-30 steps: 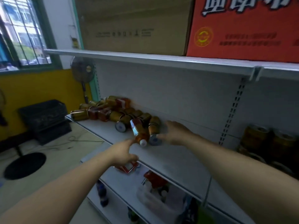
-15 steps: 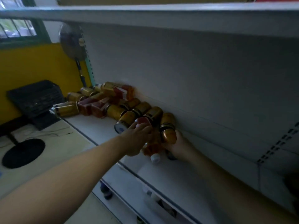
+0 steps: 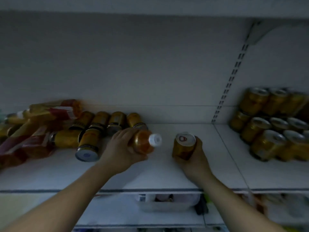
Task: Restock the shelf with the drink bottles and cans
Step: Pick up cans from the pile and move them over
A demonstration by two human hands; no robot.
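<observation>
Dim and grey-blue throughout — the upper shelf [image 3: 150, 7] shades the whole bay. The heap of bottles [image 3: 38, 124] at left is smeared with blur, the stacked cans [image 3: 270, 126] at right soft too. A white cap [image 3: 155, 139] and a can lid [image 3: 185, 138] in the middle catch what light there is. Straight lines bow toward the edges.

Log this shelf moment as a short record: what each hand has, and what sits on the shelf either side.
left hand: grips an orange bottle, white cap pointing right
right hand: grips a gold can, pull-tab top up
shelf: white, both hands over its middle
left side: lying cans in a loose heap
right side: standing cans, packed together
</observation>
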